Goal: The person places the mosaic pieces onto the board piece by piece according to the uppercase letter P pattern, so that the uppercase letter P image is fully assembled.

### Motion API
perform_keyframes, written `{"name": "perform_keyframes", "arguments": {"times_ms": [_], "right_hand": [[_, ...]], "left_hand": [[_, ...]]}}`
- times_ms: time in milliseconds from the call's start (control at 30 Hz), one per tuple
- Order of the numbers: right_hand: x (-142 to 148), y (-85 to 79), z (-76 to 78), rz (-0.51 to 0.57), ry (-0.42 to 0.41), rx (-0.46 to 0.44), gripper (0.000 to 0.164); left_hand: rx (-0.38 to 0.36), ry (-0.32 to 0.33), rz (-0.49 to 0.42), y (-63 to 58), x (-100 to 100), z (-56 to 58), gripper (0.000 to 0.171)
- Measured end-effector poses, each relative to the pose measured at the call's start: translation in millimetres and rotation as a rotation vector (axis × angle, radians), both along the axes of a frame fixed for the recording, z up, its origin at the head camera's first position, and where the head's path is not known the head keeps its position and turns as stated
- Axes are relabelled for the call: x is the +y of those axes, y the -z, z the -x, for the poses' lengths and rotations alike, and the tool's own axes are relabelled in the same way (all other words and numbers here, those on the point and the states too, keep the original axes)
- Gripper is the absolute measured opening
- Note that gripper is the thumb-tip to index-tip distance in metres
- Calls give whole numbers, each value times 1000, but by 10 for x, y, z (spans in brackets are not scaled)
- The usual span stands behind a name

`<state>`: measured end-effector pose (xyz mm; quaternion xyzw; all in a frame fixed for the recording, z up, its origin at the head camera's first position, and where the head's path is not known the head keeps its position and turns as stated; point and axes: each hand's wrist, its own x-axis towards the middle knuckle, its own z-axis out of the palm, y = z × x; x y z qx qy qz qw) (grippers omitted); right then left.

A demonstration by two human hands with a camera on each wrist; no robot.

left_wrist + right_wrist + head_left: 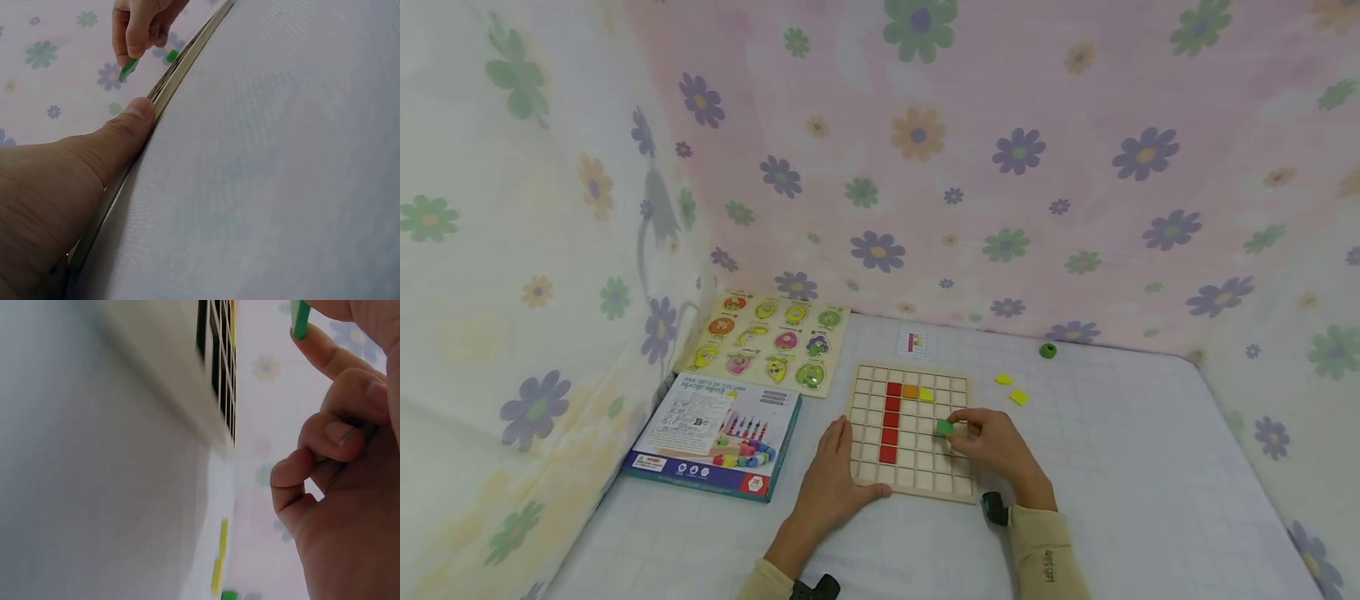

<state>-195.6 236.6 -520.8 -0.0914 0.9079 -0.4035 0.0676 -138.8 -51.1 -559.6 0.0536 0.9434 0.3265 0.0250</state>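
A wooden grid board [917, 479] lies flat on the table. A column of red tiles [890, 437], an orange tile [911, 392] and a yellow tile [927, 394] sit in its squares. My left hand [831, 483] rests at the board's near left corner, fingers straight along the left side and thumb [128, 128] against the near edge. Between thumb and index finger, my right hand [996, 446] pinches a green square tile [943, 427] over the board's right part. In the right wrist view that tile [300, 319] is tilted on edge; the other fingers are curled.
Beyond the board lies a small pattern card [916, 342]. Two loose yellow tiles [1018, 397] and a green bead-like piece [1048, 351] are to the right. At left are a boxed toy [715, 433] and a fruit puzzle board [767, 337]. Flowered cloth walls [955, 225] enclose the table.
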Motion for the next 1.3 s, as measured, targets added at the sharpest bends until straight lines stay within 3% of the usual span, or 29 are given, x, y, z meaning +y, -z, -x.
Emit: {"name": "perform_keyframes", "arguments": {"times_ms": [133,267,700,1000,1300], "right_hand": [[-171,-78,55,-23,-66,70,20],[-320,-125,132,-52,-68,81,21],[-591,-57,265,-134,-140,106,23],[-633,-8,290,-243,-110,61,23],[-645,-5,288,-276,-96,43,24]], "left_hand": [[-4,-7,4,-7,-18,4,132],[-5,-7,-8,-31,-37,18,131],[-22,-4,4,-20,-40,8,133],[-17,2,18,-2,-15,-4,132],[-2,6,19,8,-20,1,133]]}}
